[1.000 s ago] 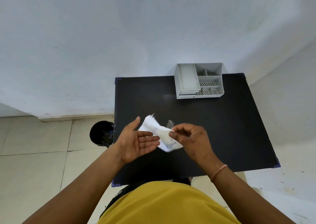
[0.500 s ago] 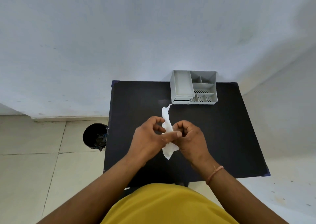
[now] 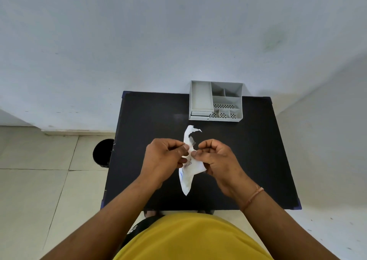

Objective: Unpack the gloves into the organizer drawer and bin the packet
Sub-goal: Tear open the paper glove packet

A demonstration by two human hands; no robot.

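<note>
A white packet (image 3: 187, 172) is pinched shut between the left hand (image 3: 162, 160) and right hand (image 3: 216, 160) above the desk (image 3: 258, 150) — pulled unevenly, its contents could be spilled short of the organizer (image 3: 216, 101).

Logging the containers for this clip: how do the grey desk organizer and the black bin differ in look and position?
The grey desk organizer stands on the black table at its far edge by the wall; the black bin stands on the tiled floor by the table's left side. The organizer is light, boxy and split into several compartments, some perforated; the bin is dark, round and a single cavity. The organizer shows whole; the table edge cuts off part of the bin. Both are open-topped.
</note>
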